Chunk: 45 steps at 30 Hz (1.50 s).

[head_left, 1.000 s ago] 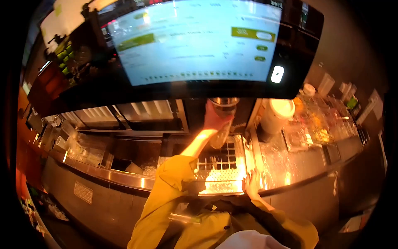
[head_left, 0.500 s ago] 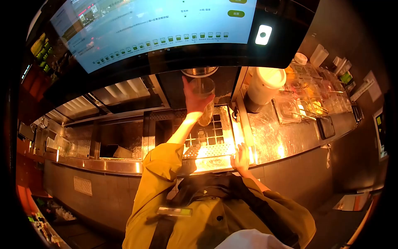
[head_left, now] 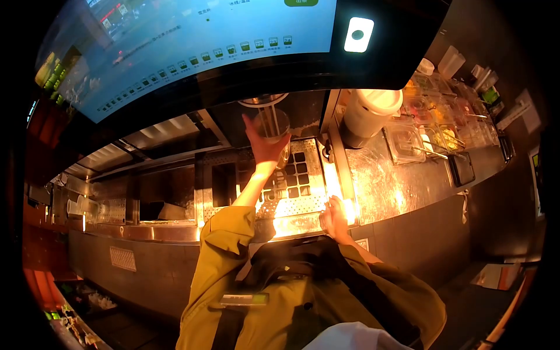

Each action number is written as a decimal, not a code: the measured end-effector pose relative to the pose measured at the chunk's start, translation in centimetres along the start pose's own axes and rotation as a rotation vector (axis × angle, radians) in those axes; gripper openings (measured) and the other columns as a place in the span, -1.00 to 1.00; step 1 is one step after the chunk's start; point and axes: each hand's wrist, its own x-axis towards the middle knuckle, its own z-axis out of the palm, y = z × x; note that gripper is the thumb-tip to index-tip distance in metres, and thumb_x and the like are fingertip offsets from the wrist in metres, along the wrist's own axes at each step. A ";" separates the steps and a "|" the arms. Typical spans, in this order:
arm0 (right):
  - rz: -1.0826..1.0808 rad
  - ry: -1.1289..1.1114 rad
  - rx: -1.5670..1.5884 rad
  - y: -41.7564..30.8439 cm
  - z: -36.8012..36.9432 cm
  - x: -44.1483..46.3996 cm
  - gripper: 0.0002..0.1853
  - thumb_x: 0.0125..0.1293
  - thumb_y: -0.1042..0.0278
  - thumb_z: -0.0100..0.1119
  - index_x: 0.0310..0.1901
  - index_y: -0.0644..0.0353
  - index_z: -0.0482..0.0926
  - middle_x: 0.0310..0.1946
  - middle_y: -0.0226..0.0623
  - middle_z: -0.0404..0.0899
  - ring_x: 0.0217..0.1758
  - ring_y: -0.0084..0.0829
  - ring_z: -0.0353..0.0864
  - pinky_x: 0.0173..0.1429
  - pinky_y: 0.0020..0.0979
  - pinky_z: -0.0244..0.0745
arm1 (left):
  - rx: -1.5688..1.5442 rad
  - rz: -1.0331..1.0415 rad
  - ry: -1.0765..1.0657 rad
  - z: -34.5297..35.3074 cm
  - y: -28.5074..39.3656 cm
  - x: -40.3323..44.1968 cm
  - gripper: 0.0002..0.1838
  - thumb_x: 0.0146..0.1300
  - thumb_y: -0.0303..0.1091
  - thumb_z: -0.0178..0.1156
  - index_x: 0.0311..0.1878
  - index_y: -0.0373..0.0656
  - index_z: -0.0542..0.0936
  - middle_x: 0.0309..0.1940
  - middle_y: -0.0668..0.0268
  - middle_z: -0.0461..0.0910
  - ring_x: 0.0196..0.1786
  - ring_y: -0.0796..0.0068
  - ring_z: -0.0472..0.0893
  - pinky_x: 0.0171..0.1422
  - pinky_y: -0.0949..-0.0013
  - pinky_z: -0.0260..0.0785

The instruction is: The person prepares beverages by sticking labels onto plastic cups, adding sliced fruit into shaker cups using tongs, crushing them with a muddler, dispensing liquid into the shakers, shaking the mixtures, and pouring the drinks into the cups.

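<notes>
The left hand (head_left: 267, 149) holds a clear cup (head_left: 276, 123), thumb spread wide; the right hand (head_left: 335, 219) curls by the counter (head_left: 379, 195), its grip hard to tell from here.

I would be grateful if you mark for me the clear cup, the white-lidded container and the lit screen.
Clear cup (head_left: 281, 126): head view, on its upper wall.
White-lidded container (head_left: 367, 119): head view, on its side below the lid.
Lit screen (head_left: 227, 35): head view, on its blue display area.

Warm lt, glare, dk edges
</notes>
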 end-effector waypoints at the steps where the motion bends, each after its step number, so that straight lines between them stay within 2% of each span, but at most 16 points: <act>1: -0.030 -0.006 -0.036 -0.6 -0.5 0.2 -0.69 0.20 0.57 0.02 0.00 0.34 0.36 0.05 0.08 0.33 0.00 -0.05 0.44 0.06 -0.28 0.38 | 0.001 -0.001 -0.005 0.0 0.2 -0.1 0.31 -0.22 -0.37 0.49 0.41 -0.07 -0.36 0.24 -0.03 0.04 0.29 0.04 0.16 0.35 0.13 0.05; 11: 0.031 -0.097 0.042 0.1 -0.2 -0.2 -0.75 0.13 0.57 0.03 -0.11 0.36 0.41 -0.05 0.06 0.43 0.01 -0.01 0.41 0.08 -0.19 0.31 | 0.024 -0.056 0.020 0.1 0.0 -0.9 0.31 -0.22 -0.34 0.50 0.40 -0.11 -0.35 0.31 -0.04 -0.07 0.36 0.06 0.05 0.41 0.18 -0.06; 23: -0.044 -0.240 0.066 -2.2 -2.0 1.5 -0.71 0.10 0.56 0.06 -0.09 0.35 0.41 -0.01 0.00 0.42 0.02 -0.01 0.40 0.10 -0.20 0.30 | 0.129 -0.020 0.089 0.8 0.8 -2.1 0.32 -0.23 -0.42 0.49 0.39 -0.13 -0.39 0.27 0.06 0.07 0.31 0.18 0.15 0.37 0.22 0.01; 30: -0.132 -0.270 0.074 -1.9 -1.2 1.5 -0.69 0.12 0.53 0.04 -0.06 0.34 0.38 -0.02 0.02 0.42 0.05 0.02 0.37 0.11 -0.17 0.29 | 0.037 -0.020 0.038 -0.5 -0.4 -2.9 0.44 -0.39 -0.39 0.55 0.38 -0.17 -0.42 0.32 -0.02 -0.02 0.37 0.09 0.03 0.39 0.20 -0.05; 31: -0.118 -0.261 0.069 -2.3 -0.6 1.6 -0.69 0.12 0.53 0.02 -0.06 0.34 0.37 -0.02 0.03 0.42 0.05 0.04 0.37 0.11 -0.17 0.29 | 0.145 0.022 0.079 -1.3 0.1 -3.2 0.26 -0.23 -0.33 0.46 0.39 -0.22 -0.29 0.33 -0.05 -0.07 0.39 0.04 -0.03 0.40 0.16 -0.08; 33: 0.056 -0.383 0.001 -6.1 0.0 3.5 -0.73 0.14 0.57 0.02 -0.08 0.33 0.40 -0.04 0.04 0.42 -0.01 -0.01 0.46 0.08 -0.26 0.35 | 0.292 0.132 0.112 -5.4 -3.9 -4.8 -0.10 0.10 -0.32 0.20 0.38 -0.25 -0.14 0.33 -0.05 -0.04 0.38 0.06 0.02 0.41 0.21 -0.10; 34: -0.137 -0.306 0.121 -6.3 1.6 4.1 -0.75 0.15 0.58 0.01 -0.10 0.32 0.41 -0.04 0.02 0.42 0.00 -0.01 0.45 0.05 -0.28 0.37 | 0.045 0.039 0.394 -6.6 -4.1 -5.1 -0.48 0.29 -0.31 -0.12 0.28 -0.32 0.15 0.20 -0.06 0.24 0.28 0.06 0.23 0.32 0.28 0.08; 35: -0.135 -0.325 0.172 -7.0 3.0 4.4 -0.77 0.15 0.58 0.00 -0.12 0.31 0.42 -0.06 0.00 0.43 -0.03 -0.02 0.46 0.02 -0.30 0.38 | 0.166 -0.098 0.485 -10.5 -4.3 -5.7 -0.63 0.33 -0.28 -0.19 0.07 -0.36 0.31 -0.04 0.01 0.40 0.00 0.13 0.40 0.15 0.28 0.23; 36: -0.134 -0.340 0.223 -8.9 4.6 5.3 -0.79 0.16 0.59 0.00 -0.13 0.30 0.43 -0.08 -0.02 0.45 -0.05 -0.04 0.48 -0.01 -0.31 0.40 | 0.274 -0.246 0.559 -14.4 -3.7 -5.8 -0.61 0.37 -0.25 -0.25 -0.15 -0.40 0.47 -0.27 0.08 0.56 -0.27 0.21 0.57 -0.03 0.28 0.38; 38: -0.358 -0.446 0.073 -12.8 8.4 7.5 -0.78 0.10 0.61 0.00 -0.17 0.33 0.45 -0.19 -0.03 0.49 -0.24 -0.13 0.53 -0.19 -0.32 0.46 | -0.062 -0.196 0.750 -23.6 -8.4 -7.9 -0.61 0.40 -0.27 -0.34 -0.16 -0.32 0.46 -0.56 0.26 0.49 -0.47 0.49 0.49 -0.25 0.45 0.42; 39: -0.191 -0.516 0.204 -13.7 11.3 7.2 -0.84 0.14 0.60 0.03 -0.20 0.31 0.46 -0.28 -0.10 0.54 -0.27 -0.17 0.56 -0.17 -0.38 0.46 | 0.066 -0.354 0.856 -28.8 -8.7 -9.4 -0.65 0.39 -0.31 -0.34 -0.14 -0.31 0.45 -0.61 0.31 0.47 -0.50 0.54 0.47 -0.35 0.51 0.38; 40: -0.319 -0.453 0.265 -15.4 14.6 7.3 -0.85 0.14 0.59 0.05 -0.22 0.31 0.47 -0.32 -0.12 0.54 -0.32 -0.20 0.57 -0.23 -0.42 0.47 | 0.121 -0.351 0.972 -33.8 -8.7 -10.5 -0.71 0.37 -0.38 -0.28 -0.08 -0.29 0.42 -0.62 0.30 0.46 -0.54 0.54 0.43 -0.35 0.49 0.35; 41: -0.357 -0.502 0.261 -18.2 17.8 7.5 -0.84 0.14 0.58 0.07 -0.21 0.31 0.48 -0.32 -0.12 0.53 -0.34 -0.20 0.57 -0.25 -0.42 0.47 | 0.185 -0.297 1.129 -39.9 -10.6 -12.2 -0.74 0.34 -0.47 -0.24 0.04 -0.28 0.33 -0.62 0.33 0.46 -0.51 0.55 0.44 -0.27 0.49 0.35; 42: -0.390 -0.551 0.258 -20.7 20.6 7.6 -0.84 0.14 0.58 0.08 -0.21 0.31 0.48 -0.31 -0.12 0.53 -0.35 -0.21 0.57 -0.27 -0.42 0.48 | 0.176 -0.268 1.170 -45.3 -11.8 -14.6 -0.56 0.31 -0.38 -0.11 0.25 -0.20 0.15 -0.26 0.08 0.51 -0.19 0.29 0.50 0.01 0.32 0.33; 44: -0.492 -0.719 0.286 -25.1 28.0 7.8 -0.83 0.15 0.53 0.08 -0.19 0.28 0.48 -0.27 -0.14 0.51 -0.30 -0.18 0.56 -0.22 -0.40 0.47 | 1.060 -0.841 1.101 -55.7 -16.8 -19.3 -0.29 0.24 -0.26 0.03 0.39 0.00 -0.06 0.18 -0.26 0.15 0.20 -0.13 0.24 0.26 0.08 0.12; 45: -0.510 -0.805 0.255 -28.0 31.1 8.0 -0.83 0.17 0.47 0.07 -0.18 0.26 0.48 -0.21 -0.18 0.49 -0.20 -0.16 0.54 -0.16 -0.37 0.45 | 0.793 -1.009 1.089 -59.3 -18.4 -21.1 -0.10 0.15 -0.04 0.15 0.43 0.15 -0.18 0.29 -0.39 -0.30 0.31 -0.39 -0.10 0.35 -0.05 -0.09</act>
